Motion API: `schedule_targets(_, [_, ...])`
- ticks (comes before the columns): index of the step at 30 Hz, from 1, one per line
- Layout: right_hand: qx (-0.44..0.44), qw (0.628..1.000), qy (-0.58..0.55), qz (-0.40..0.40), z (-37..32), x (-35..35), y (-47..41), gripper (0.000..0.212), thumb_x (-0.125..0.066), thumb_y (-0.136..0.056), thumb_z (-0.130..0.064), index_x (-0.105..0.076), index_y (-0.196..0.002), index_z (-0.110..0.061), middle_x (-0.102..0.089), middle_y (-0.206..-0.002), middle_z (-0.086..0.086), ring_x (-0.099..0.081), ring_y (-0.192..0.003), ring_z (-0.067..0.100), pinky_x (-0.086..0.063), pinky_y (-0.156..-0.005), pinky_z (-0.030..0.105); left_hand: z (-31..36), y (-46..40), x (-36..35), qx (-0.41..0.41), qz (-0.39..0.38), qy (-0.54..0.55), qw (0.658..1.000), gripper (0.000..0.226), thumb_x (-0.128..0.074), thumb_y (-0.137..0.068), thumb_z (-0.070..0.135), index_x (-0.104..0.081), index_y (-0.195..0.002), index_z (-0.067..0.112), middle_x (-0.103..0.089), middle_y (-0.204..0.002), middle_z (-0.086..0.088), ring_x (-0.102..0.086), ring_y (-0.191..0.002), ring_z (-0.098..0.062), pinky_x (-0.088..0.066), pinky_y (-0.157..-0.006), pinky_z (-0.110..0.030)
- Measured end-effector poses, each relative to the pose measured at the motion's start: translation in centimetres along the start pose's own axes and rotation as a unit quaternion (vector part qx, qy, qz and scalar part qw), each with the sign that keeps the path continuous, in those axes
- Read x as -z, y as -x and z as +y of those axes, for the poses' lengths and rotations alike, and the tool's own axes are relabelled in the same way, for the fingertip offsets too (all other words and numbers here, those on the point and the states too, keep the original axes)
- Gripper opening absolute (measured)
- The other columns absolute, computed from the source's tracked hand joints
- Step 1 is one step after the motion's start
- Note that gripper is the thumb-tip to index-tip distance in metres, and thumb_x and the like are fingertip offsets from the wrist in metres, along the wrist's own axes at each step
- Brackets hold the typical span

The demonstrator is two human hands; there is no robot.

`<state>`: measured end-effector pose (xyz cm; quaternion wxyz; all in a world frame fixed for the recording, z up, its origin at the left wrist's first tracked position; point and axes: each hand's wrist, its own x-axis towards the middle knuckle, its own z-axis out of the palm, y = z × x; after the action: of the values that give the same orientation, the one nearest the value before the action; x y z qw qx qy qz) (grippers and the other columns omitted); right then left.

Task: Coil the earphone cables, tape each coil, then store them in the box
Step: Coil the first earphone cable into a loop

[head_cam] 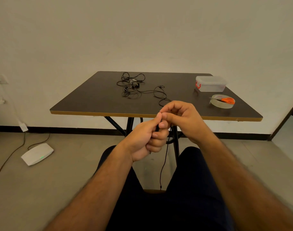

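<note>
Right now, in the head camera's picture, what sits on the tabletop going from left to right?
Tangled earphone cables → a loose cable strand trailing toward the hands → clear plastic box with a red latch → tape roll with orange scissors lying across it.

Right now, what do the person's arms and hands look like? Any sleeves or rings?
Both forearms are bare, with no sleeves showing. The left hand and right hand wear no gloves, and no rings or watch show. Dark trousers cover the legs.
</note>
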<state>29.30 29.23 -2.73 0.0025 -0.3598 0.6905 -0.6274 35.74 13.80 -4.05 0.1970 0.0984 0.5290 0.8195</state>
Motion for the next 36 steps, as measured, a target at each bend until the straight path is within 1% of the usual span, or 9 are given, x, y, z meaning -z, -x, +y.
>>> schedule_targets(5, [-0.082, 0.993, -0.083, 0.013, 2.2, -1.3, 0.5, 0.018, -0.056, -0.098, -0.014, -0.068, -0.094, -0.001, -0.065, -0.086, 0.026, -0.057, -0.079, 0.033, -0.051, -0.067, 0.039, 0.2, -0.2, 0.1, -0.023, -0.057, 0.105, 0.993, 0.034, -0.041, -0.097, 0.045, -0.05, -0.072, 0.023, -0.032, -0.053, 0.01, -0.02, -0.041, -0.003, -0.019, -0.036, -0.014])
schedule_targets(8, [-0.126, 0.989, -0.081, -0.006, 3.6, -2.7, 1.6, 0.023, -0.051, -0.101, -0.013, -0.062, -0.099, 0.008, -0.06, -0.081, 0.029, -0.055, -0.067, 0.03, -0.049, -0.059, 0.034, 0.6, -0.3, 0.1, -0.061, -0.078, 0.166, 0.981, 0.034, -0.041, -0.099, 0.041, -0.055, -0.076, 0.02, -0.037, -0.053, 0.008, -0.029, -0.039, -0.002, -0.026, -0.036, -0.014])
schedule_targets(11, [-0.151, 0.985, -0.075, -0.029, 4.2, -4.2, 3.4, 0.024, -0.047, -0.103, -0.015, -0.06, -0.094, 0.002, -0.059, -0.067, 0.006, -0.051, -0.054, 0.018, -0.047, -0.054, 0.029, 1.5, -0.3, 0.1, -0.12, -0.02, 0.169, 0.978, 0.039, -0.033, -0.102, 0.042, -0.055, -0.078, 0.019, -0.04, -0.052, 0.008, -0.036, -0.039, -0.003, -0.033, -0.038, -0.016])
schedule_targets(15, [-0.161, 0.985, -0.057, -0.036, 3.9, -5.5, 5.6, 0.021, -0.044, -0.103, -0.014, -0.061, -0.094, -0.006, -0.06, -0.065, 0.005, -0.055, -0.055, 0.017, -0.05, -0.055, 0.026, 2.4, -0.2, 0.1, -0.189, 0.098, 0.14, 0.967, 0.039, -0.029, -0.105, 0.042, -0.055, -0.085, 0.019, -0.048, -0.055, 0.007, -0.048, -0.047, -0.007, -0.047, -0.049, -0.023])
schedule_targets(20, [-0.133, 0.989, -0.011, -0.066, 0.9, -4.7, 5.8, 0.024, -0.047, -0.099, -0.03, -0.067, -0.102, -0.018, -0.063, -0.069, -0.001, -0.057, -0.058, 0.017, -0.051, -0.056, 0.026, 2.7, -0.5, 0.4, -0.236, 0.212, 0.061, 0.947, 0.04, -0.028, -0.107, 0.038, -0.058, -0.095, 0.014, -0.061, -0.061, 0.001, -0.063, -0.056, -0.014, -0.057, -0.058, -0.031])
schedule_targets(24, [-0.105, 0.981, 0.117, -0.11, -1.6, -3.5, 4.9, 0.019, -0.056, -0.098, -0.021, -0.062, -0.108, -0.036, -0.063, -0.067, -0.006, -0.059, -0.057, 0.009, -0.051, -0.059, 0.019, 2.4, -0.8, 0.5, -0.257, 0.262, -0.01, 0.93, 0.039, -0.028, -0.108, 0.036, -0.056, -0.093, 0.013, -0.063, -0.061, 0.001, -0.063, -0.055, -0.015, -0.057, -0.055, -0.031])
schedule_targets(27, [-0.08, 0.965, 0.222, -0.119, -2.6, -2.7, 4.2, 0.02, -0.058, -0.097, -0.02, -0.062, -0.103, -0.039, -0.064, -0.067, -0.006, -0.062, -0.065, 0.009, -0.054, -0.067, 0.018, 2.5, -0.8, 0.6, -0.265, 0.266, -0.06, 0.925, 0.039, -0.028, -0.108, 0.035, -0.056, -0.092, 0.012, -0.063, -0.061, 0.0, -0.062, -0.052, -0.016, -0.055, -0.051, -0.029])
schedule_targets(32, [-0.031, 0.942, 0.317, -0.11, -4.1, -1.7, 3.2, 0.016, -0.062, -0.093, -0.018, -0.071, -0.103, -0.027, -0.066, -0.082, -0.017, -0.063, -0.082, 0.0, -0.055, -0.077, 0.023, 2.0, -0.7, 0.3, -0.226, 0.256, -0.194, 0.92, 0.04, -0.028, -0.108, 0.035, -0.056, -0.093, 0.01, -0.064, -0.065, -0.001, -0.06, -0.055, -0.014, -0.052, -0.053, -0.027])
schedule_targets(36, [0.046, 0.933, 0.348, -0.078, -5.1, -1.1, 1.9, 0.018, -0.062, -0.09, -0.012, -0.073, -0.097, -0.025, -0.064, -0.086, -0.021, -0.061, -0.087, -0.002, -0.051, -0.077, 0.017, 1.4, -0.7, -0.3, -0.176, 0.196, -0.274, 0.925, 0.047, -0.028, -0.108, 0.037, -0.055, -0.08, 0.011, -0.054, -0.054, 0.004, -0.05, -0.048, -0.011, -0.04, -0.047, -0.026])
